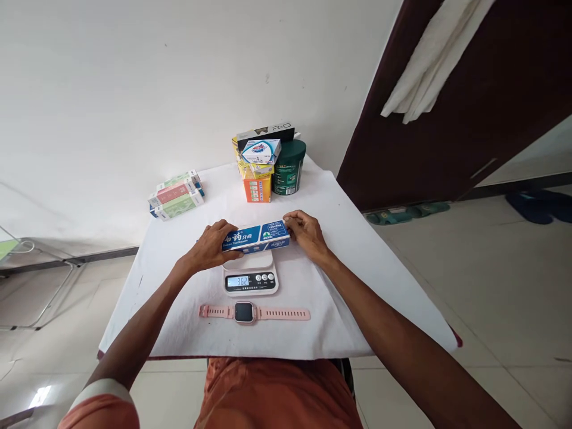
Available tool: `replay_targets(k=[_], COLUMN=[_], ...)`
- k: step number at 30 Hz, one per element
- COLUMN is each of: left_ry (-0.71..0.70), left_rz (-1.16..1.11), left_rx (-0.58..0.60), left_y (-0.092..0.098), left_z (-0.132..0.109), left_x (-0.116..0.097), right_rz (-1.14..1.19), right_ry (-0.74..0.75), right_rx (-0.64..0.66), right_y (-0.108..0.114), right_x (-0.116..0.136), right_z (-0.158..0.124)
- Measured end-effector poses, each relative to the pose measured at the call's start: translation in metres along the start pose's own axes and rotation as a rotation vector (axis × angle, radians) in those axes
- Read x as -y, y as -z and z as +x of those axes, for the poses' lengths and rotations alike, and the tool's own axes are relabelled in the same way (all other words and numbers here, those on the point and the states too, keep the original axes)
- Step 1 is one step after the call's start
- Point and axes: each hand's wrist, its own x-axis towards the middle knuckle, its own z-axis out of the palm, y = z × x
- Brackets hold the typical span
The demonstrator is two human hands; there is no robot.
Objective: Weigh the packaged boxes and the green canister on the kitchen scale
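A blue and white toothpaste box point(254, 236) lies lengthwise across the top of a small white digital scale point(250, 287). My left hand point(210, 245) is wrapped round the box's left end, thumb along the near side. At the right end, my right hand point(307, 233) pinches the corner with curled fingers. The box hides most of the weighing plate; whether it rests fully on the plate I cannot tell. Lit digits on the scale's display point(238, 282) look like 362. Just in front of the scale, a pink-strapped smartwatch point(244, 312) is stretched out flat, its screen dark.
A white cloth point(357, 298) covers the table. Stacked boxes, including an orange box point(257, 189) and a white soap box point(261, 152), stand beside a dark green canister point(289, 168) at the back. Several flat cartons point(179, 196) lie back left. Wall behind; dark door point(447, 119) right.
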Motion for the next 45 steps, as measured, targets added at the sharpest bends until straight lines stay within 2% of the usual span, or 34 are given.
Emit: replay_targets(k=[3,5,7,10,11,13,15,17,22,24,27,30,33,37,41,43,45], left_ry=[0.011,0.020,0.034,0.097,0.121,0.148,0.149,0.136,0.072,0.065,0.059,0.023,-0.024,-0.094,-0.173,-0.187,-0.197], left_rz=[-0.004,-0.073,-0.180,-0.281,-0.287,-0.274,-0.238,-0.198,-0.079,-0.004,0.031,-0.016,-0.034,-0.021,0.029,0.077,0.112], left_rx=[0.006,-0.041,-0.192,-0.517,-0.595,-0.662,-0.645,-0.574,-0.226,-0.129,-0.065,-0.091,-0.144,-0.167,-0.129,-0.099,-0.088], left_y=[0.005,0.012,0.021,0.037,0.043,0.051,0.055,0.052,0.025,0.014,0.008,0.014,0.026,0.030,0.006,-0.010,-0.024], left_z=[-0.002,-0.007,-0.014,-0.027,-0.032,-0.040,-0.044,-0.044,-0.030,-0.023,-0.016,-0.009,0.011,0.072,0.145,0.171,0.186], left_x=[-0.001,-0.001,0.001,0.005,0.006,0.006,0.004,0.000,-0.010,-0.012,-0.009,-0.004,-0.005,-0.020,-0.043,-0.052,-0.056], right_rz=[-0.007,-0.035,-0.064,-0.107,-0.119,-0.143,-0.159,-0.162,-0.133,-0.116,-0.170,-0.350,-0.525,-0.666,-0.749,-0.752,-0.752], right_ry=[0.005,0.005,0.007,0.018,0.022,0.027,0.025,0.022,0.025,0.019,0.012,0.057,0.167,0.279,0.342,0.361,0.383], right_rx=[-0.020,-0.022,-0.013,-0.003,-0.001,0.000,0.002,0.008,-0.002,-0.020,-0.015,0.025,0.041,0.082,0.079,0.079,0.083], right_y=[0.002,0.002,0.002,0.002,0.002,0.002,0.002,0.002,0.002,0.003,0.012,0.027,0.042,0.044,0.038,0.038,0.039], right_x=[0.000,-0.002,-0.003,-0.003,-0.003,-0.001,0.001,0.001,-0.003,-0.002,0.003,0.008,0.007,0.000,-0.006,-0.008,-0.009], right_z=[0.001,0.001,0.000,-0.001,-0.001,-0.002,-0.004,-0.005,-0.002,0.000,-0.004,-0.017,-0.034,-0.052,-0.056,-0.056,-0.055])
